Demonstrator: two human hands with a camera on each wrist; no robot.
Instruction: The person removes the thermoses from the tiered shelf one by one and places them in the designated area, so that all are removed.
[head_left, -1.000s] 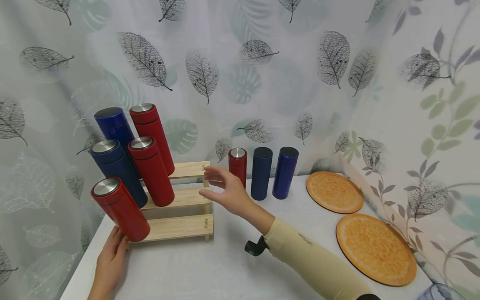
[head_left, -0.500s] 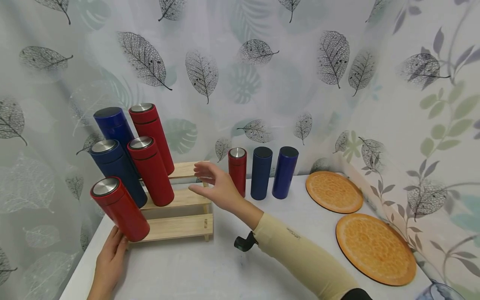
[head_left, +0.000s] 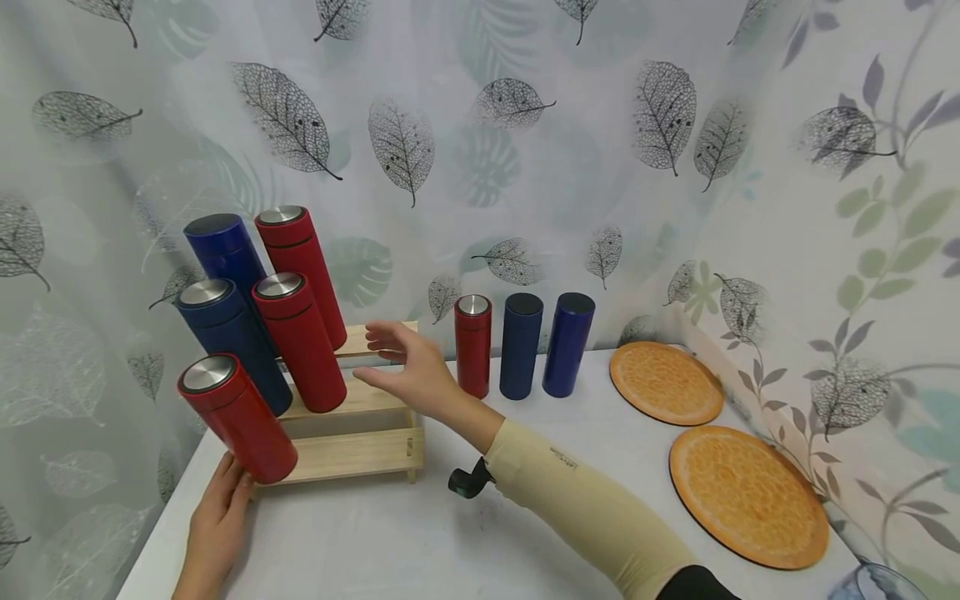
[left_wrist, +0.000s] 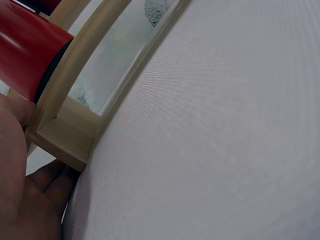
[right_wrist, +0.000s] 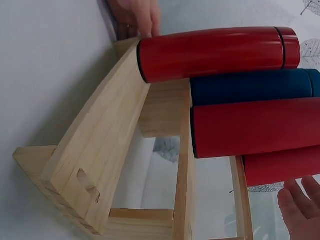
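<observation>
A three-step wooden rack stands on the table at left, bearing several tall thermos bottles. A glossy red thermos occupies the bottom step's left end. Behind it on the middle step are a blue thermos and a matte red thermos. The top step carries a dark blue thermos and another red thermos. My left hand holds the rack's front left end, fingers beside its leg. With fingers spread and nothing between them, my right hand hovers by the upper steps, right of the red thermoses.
A red thermos, a blue thermos and a dark blue thermos stand in a row at the back. Two round tan mats lie along the right wall. Leaf-print curtain closes off the back.
My right hand has moved left across the rack, closer to the red thermoses on its upper steps. The left hand and the bottles have stayed put.
</observation>
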